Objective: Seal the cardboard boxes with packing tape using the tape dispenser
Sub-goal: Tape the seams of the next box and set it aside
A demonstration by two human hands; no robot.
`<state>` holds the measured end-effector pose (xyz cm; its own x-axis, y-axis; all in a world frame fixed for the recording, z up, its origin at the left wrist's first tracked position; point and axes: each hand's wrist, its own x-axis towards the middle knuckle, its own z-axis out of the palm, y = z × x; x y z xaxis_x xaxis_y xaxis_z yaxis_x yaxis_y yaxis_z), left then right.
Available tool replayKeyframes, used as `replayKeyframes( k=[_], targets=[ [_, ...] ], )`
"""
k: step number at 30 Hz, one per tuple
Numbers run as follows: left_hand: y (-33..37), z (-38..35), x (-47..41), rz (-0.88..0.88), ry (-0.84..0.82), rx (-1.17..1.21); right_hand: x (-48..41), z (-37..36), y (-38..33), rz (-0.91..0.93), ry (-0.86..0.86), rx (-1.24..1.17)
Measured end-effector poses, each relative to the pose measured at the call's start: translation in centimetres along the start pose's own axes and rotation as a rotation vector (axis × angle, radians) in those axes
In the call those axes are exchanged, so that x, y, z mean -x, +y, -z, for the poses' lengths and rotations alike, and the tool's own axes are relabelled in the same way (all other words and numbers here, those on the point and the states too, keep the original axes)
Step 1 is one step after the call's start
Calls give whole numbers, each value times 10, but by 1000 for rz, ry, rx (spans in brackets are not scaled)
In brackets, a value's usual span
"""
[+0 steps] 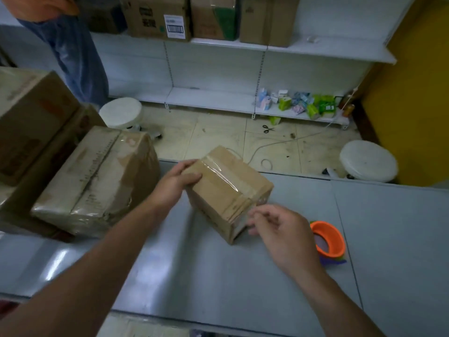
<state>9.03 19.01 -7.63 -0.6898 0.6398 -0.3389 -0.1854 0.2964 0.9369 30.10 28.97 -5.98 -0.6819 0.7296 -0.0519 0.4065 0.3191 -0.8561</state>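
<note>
A small brown cardboard box (228, 188) stands on the grey table (194, 276), with a strip of clear tape running along its top seam and down its near end. My left hand (175, 183) grips the box's far left corner, thumb on top. My right hand (279, 229) hovers at the near right end of the box, fingers loosely curled, fingertips at the tape's end; it holds nothing I can make out. The orange tape dispenser (329, 239) lies on the table just right of my right hand.
A larger taped box (97, 181) and a stack of more boxes (31, 122) stand on the left. A person in blue (73, 57) stands at the back left. White shelves (218, 98), two white stools (121, 113) (368, 160) and scissors (267, 129) lie beyond the table.
</note>
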Motion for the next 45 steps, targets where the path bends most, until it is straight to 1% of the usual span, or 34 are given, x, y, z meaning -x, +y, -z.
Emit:
replayKeyframes(
  k=[1,2,3,4,5,7,8,9,11,12,13,15,16,18,20,21,24,26,30,31,34,36,38,40,45],
  targets=[
    [2,6,-5,15,-89,-49,0,3,-4,3,91,-62],
    [3,8,-8,9,-141,-100,-4,5,-8,10,171,-92],
    [4,8,-10,-18,-150,-126,-11,7,-13,20,210,-83],
    [4,5,-11,-63,-108,-133,-19,8,-16,26,200,-33],
    [4,2,-11,-114,-9,-160,-27,6,-15,16,149,38],
    [4,-4,-5,-195,257,-310,-31,-2,-9,-22,40,173],
    [3,-9,0,-231,323,-396,-27,-8,-3,-30,24,207],
    [3,-14,5,-260,310,-479,-19,-13,2,-27,37,221],
    [1,-31,14,-294,152,-701,0,-20,9,-16,77,196],
    [-1,-38,15,-327,87,-811,8,-21,11,-22,72,150],
    [-3,-42,12,-378,54,-871,14,-18,13,-29,61,85],
    [-1,-47,2,-436,17,-895,20,-2,22,-59,90,14],
    [0,-46,-4,-443,2,-912,20,9,30,-77,139,57],
    [1,-44,-9,-449,-10,-965,19,35,50,-125,190,279],
    [-1,-43,-10,-460,3,-992,15,53,73,-181,129,503],
    [-2,-42,-8,-460,11,-992,13,57,83,-198,75,564],
    [-4,-42,-7,-451,31,-991,5,56,107,-210,-86,655],
    [-2,-43,-6,-442,41,-995,0,56,115,-221,-141,659],
    [-3,-43,-5,-427,29,-973,-6,65,131,-145,-145,648],
    [-4,-42,-5,-418,28,-967,-5,68,136,-100,-150,678],
    [-4,-45,-5,-408,27,-976,-2,70,155,129,-197,872],
    [-3,-47,-6,-410,24,-980,-1,69,162,204,-184,931],
    [-3,-48,-7,-413,22,-966,-1,69,162,240,-161,970],
    [-3,-47,-7,-415,29,-952,-2,71,156,241,-175,1001],
    [-4,-47,-7,-428,34,-955,-4,73,141,163,-223,1021]
  ],
)
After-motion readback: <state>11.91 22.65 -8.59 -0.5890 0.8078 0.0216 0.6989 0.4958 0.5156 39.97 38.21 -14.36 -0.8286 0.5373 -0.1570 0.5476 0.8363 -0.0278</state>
